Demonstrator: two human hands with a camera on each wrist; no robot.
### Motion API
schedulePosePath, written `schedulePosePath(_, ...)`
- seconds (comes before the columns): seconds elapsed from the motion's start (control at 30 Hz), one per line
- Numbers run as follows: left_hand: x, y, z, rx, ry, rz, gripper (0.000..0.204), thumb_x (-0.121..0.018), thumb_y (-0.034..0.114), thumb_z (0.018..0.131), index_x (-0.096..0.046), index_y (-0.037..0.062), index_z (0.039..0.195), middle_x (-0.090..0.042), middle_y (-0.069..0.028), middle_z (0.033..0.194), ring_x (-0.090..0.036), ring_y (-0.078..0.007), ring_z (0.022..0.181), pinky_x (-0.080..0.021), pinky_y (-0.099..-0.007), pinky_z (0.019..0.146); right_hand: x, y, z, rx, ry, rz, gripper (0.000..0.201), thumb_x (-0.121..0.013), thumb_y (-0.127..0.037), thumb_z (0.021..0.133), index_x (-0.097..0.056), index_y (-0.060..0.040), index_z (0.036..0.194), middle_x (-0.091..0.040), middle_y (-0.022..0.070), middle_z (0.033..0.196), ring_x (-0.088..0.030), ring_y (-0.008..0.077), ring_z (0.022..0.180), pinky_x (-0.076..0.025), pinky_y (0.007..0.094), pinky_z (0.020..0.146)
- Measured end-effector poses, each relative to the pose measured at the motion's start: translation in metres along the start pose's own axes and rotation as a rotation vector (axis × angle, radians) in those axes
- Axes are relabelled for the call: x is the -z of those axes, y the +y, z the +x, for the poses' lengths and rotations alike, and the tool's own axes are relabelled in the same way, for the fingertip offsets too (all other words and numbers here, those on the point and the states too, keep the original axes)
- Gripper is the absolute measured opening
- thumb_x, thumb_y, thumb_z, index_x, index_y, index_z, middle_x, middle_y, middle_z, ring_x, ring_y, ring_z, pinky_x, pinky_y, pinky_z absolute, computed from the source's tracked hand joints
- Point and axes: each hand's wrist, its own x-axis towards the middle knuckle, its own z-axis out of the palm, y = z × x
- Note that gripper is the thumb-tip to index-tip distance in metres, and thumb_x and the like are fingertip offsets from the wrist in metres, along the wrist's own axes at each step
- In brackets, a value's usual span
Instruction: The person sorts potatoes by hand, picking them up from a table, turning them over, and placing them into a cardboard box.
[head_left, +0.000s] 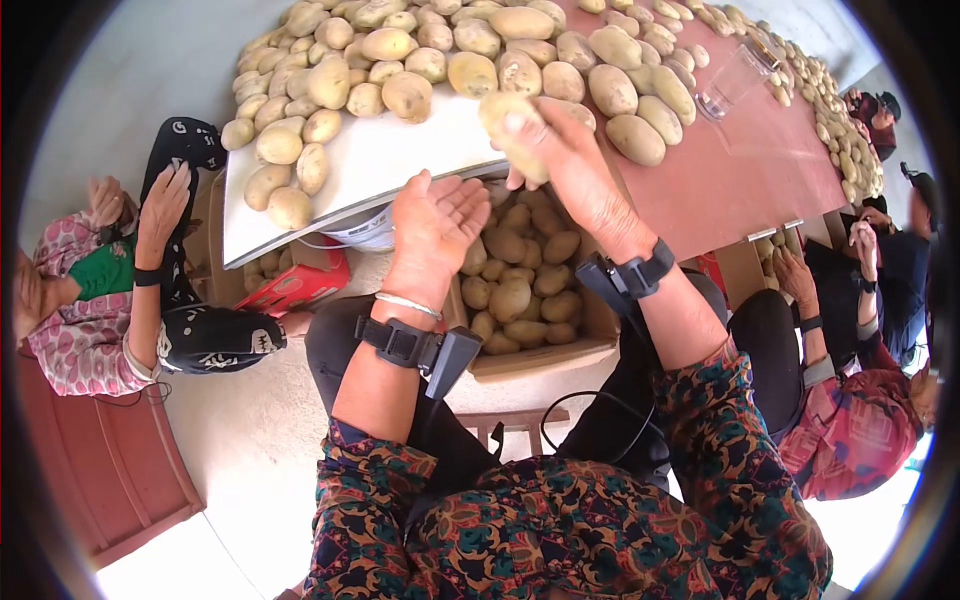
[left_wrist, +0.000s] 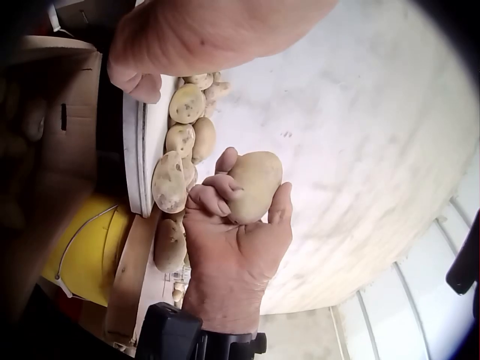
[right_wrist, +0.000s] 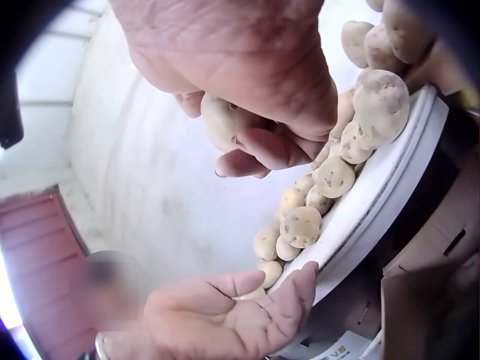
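My right hand [head_left: 575, 165] grips a pale yellow potato [head_left: 513, 128] above the near table edge, with the thumb on its upper side. In the left wrist view the potato [left_wrist: 256, 184] sits between the fingers and thumb of the right hand [left_wrist: 232, 247]. Palm up beside it, my left hand [head_left: 437, 225] holds nothing; its fingers are loosely extended. The right wrist view also shows this bare left palm [right_wrist: 240, 322] below the right hand [right_wrist: 240, 67]. Under both hands stands a cardboard box [head_left: 540, 362] with many potatoes [head_left: 510, 297] in it.
Piled potatoes [head_left: 385, 44] cover the back of the white tabletop [head_left: 270, 228] and part of the red tabletop [head_left: 700, 190]. A clear glass [head_left: 735, 78] lies among them. People sit at both sides, one in a pink top [head_left: 85, 330]. A yellow bucket [left_wrist: 94, 251] stands below the table.
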Motion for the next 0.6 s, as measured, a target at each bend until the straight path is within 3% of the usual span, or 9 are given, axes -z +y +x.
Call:
schedulePosePath(0.07, -0.006, 0.003, -0.007, 0.148, -0.058, -0.039, 0.06, -0.037, 0.045, 0.097, -0.04, -0.0084, 0.125, -0.056, -0.0219, 0.116, -0.056, -0.0319, 0.104, -0.043, -0.0418, 0.098, -0.011, 0.011, 0.0, 0.29, 0.033, -0.511, 0.058, -0.059, -0.047, 0.09, -0.052, 0.001, 0.122, -0.066, 0.0186, 0.093, -0.067, 0.0238, 0.079, -0.053, 0.0339, 0.071)
schedulePosePath(0.1, -0.007, 0.002, -0.006, 0.174, -0.112, -0.056, 0.065, -0.034, 0.052, 0.096, -0.043, -0.0052, 0.125, -0.056, -0.0214, 0.116, -0.056, -0.0331, 0.104, -0.038, -0.0466, 0.102, -0.013, 0.01, -0.003, 0.318, -0.023, -0.602, 0.056, -0.061, -0.043, 0.09, -0.05, -0.0018, 0.126, -0.065, 0.0237, 0.1, -0.067, 0.0319, 0.092, -0.051, 0.0392, 0.083)
schedulePosePath(0.13, -0.006, 0.003, -0.006, 0.174, -0.113, -0.06, 0.065, -0.034, 0.052, 0.096, -0.043, -0.0052, 0.125, -0.056, -0.0214, 0.116, -0.056, -0.0331, 0.104, -0.038, -0.0466, 0.102, -0.016, 0.011, -0.005, 0.264, -0.069, -0.543, 0.05, -0.06, -0.04, 0.091, -0.054, -0.0026, 0.122, -0.066, 0.0228, 0.096, -0.067, 0.0338, 0.088, -0.052, 0.039, 0.08)
schedulePosePath(0.2, -0.006, 0.005, -0.009, 0.204, -0.206, -0.141, 0.065, -0.033, 0.056, 0.094, -0.047, -0.0005, 0.122, -0.057, -0.0199, 0.113, -0.056, -0.0331, 0.102, -0.036, -0.0513, 0.102, -0.018, 0.004, -0.007, 0.291, 0.016, -0.626, 0.04, -0.058, -0.035, 0.093, -0.059, 0.0002, 0.113, -0.066, 0.0195, 0.084, -0.068, 0.0302, 0.077, -0.053, 0.0368, 0.074)
schedulePosePath(0.23, -0.007, 0.005, -0.011, 0.195, -0.136, -0.062, 0.062, -0.033, 0.057, 0.094, -0.05, 0.0025, 0.118, -0.059, -0.0191, 0.109, -0.057, -0.0325, 0.098, -0.036, -0.0545, 0.099, -0.018, 0.005, -0.005, 0.286, 0.013, -0.627, 0.04, -0.058, -0.035, 0.093, -0.059, 0.0002, 0.113, -0.066, 0.0195, 0.084, -0.068, 0.0302, 0.077, -0.053, 0.0368, 0.074)
schedulePosePath(0.33, -0.005, 0.008, -0.014, 0.218, -0.163, -0.066, 0.063, -0.032, 0.054, 0.094, -0.049, -0.0008, 0.119, -0.057, -0.0226, 0.116, -0.055, -0.037, 0.106, -0.041, -0.0519, 0.097, -0.015, 0.005, 0.001, 0.218, 0.123, -0.411, 0.034, -0.057, -0.029, 0.095, -0.061, 0.0026, 0.104, -0.066, 0.0135, 0.075, -0.066, 0.0212, 0.066, -0.053, 0.0316, 0.065)
schedulePosePath(0.4, -0.001, 0.005, -0.009, 0.165, -0.109, -0.096, 0.061, -0.032, 0.053, 0.094, -0.051, -0.001, 0.115, -0.058, -0.0222, 0.111, -0.056, -0.0372, 0.102, -0.043, -0.0513, 0.094, -0.011, 0.001, 0.002, 0.197, 0.164, -0.312, 0.031, -0.055, -0.026, 0.096, -0.062, 0.0037, 0.101, -0.066, 0.0098, 0.075, -0.063, 0.0126, 0.062, -0.05, 0.0266, 0.059)
schedulePosePath(0.47, 0.001, 0.006, -0.006, 0.077, -0.054, -0.129, 0.057, -0.031, 0.05, 0.095, -0.054, -0.001, 0.106, -0.06, -0.0217, 0.101, -0.058, -0.0372, 0.093, -0.047, -0.0492, 0.087, -0.007, -0.002, 0.005, 0.173, 0.17, -0.308, 0.029, -0.056, -0.025, 0.096, -0.062, 0.0034, 0.101, -0.066, 0.0075, 0.076, -0.062, 0.0113, 0.061, -0.048, 0.0252, 0.057)
schedulePosePath(0.6, 0.001, 0.015, -0.011, 0.06, -0.034, -0.225, 0.056, -0.03, 0.05, 0.094, -0.053, 0.0005, 0.106, -0.06, -0.0202, 0.101, -0.058, -0.0357, 0.092, -0.047, -0.0475, 0.086, -0.004, 0.006, 0.012, 0.082, 0.225, -0.17, 0.024, -0.055, -0.021, 0.095, -0.062, 0.0015, 0.103, -0.066, 0.0072, 0.079, -0.063, 0.0113, 0.062, -0.047, 0.0235, 0.056)
